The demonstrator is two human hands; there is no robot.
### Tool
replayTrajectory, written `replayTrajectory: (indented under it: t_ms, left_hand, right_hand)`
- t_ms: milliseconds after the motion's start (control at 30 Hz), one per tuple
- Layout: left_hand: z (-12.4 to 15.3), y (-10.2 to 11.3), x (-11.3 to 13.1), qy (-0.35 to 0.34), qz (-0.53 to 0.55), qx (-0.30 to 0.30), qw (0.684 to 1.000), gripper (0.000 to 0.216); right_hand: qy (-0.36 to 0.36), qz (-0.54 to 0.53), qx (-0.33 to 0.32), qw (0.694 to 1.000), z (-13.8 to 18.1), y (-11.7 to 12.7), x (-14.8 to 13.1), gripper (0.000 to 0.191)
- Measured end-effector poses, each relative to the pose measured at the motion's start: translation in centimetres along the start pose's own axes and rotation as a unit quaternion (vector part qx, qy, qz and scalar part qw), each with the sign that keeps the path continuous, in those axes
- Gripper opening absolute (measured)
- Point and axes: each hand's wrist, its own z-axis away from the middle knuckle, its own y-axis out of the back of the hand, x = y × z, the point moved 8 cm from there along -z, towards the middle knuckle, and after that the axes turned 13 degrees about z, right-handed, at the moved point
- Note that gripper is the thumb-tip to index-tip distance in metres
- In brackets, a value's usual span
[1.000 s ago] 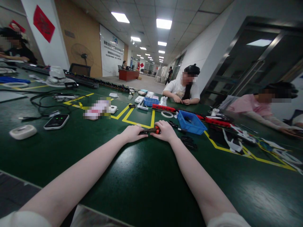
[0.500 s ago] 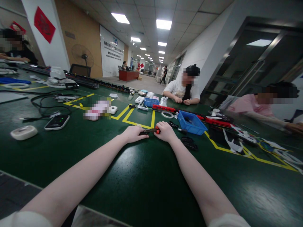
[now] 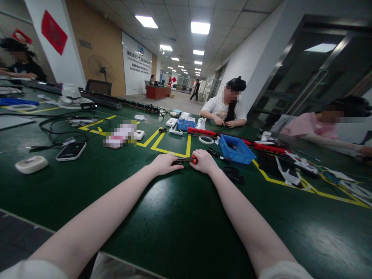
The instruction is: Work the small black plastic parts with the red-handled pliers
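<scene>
Head view, only one we have. Hands meet in the middle of the frame, just above centre, on the dark green table [image 3: 180, 221].

Left hand [image 3: 164, 163] is curled, knuckles up, fingertips pinching the black end of the small black-and-orange tool [image 3: 186, 159]. Right hand [image 3: 205, 161] is closed over the orange end. The tool lies about level between them, low on the table surface; we can't tell whether it touches. It sits just below the yellow tape line [image 3: 171, 151].

Pose: both forearms run in from the bottom corners and converge in a V, wrists low and close to the table, arms stretched well out. Palms face down and inward. Thumbs are hidden, so grip force is unreadable.

Our read on doing this well: leave the wrists planted for support, hold the two ends in line so the tool doesn't bend or slip sideways, and work with the fingertips, not the arms. At this reach, fine control looks weak; pulling the work closer would likely help.

Around the hands: black parts [image 3: 234, 174] just to the right, blue bin [image 3: 236, 151] up-right, tape roll [image 3: 206, 140] above. Phone [image 3: 71, 151] and white puck [image 3: 31, 164] sit well apart at left. A co-worker in a white top [image 3: 223, 110] sits upper centre, another in pink [image 3: 308, 130] at right, both at their own work.
</scene>
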Motion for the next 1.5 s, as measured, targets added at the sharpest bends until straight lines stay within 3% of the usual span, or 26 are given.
replayTrajectory:
  t_ms: [867,1500]
  left_hand:
    - [0.06,0.14,0.03,0.003,0.016,-0.004,1.000,0.052]
    - [-0.05,0.34,-0.81,0.033,0.044,0.029,0.998,0.040]
  right_hand:
    - [-0.003,-0.002,-0.005,1.000,-0.09,-0.04,0.04,0.016]
    - [-0.014,-0.004,-0.030,0.999,-0.21,-0.26,0.10,0.017]
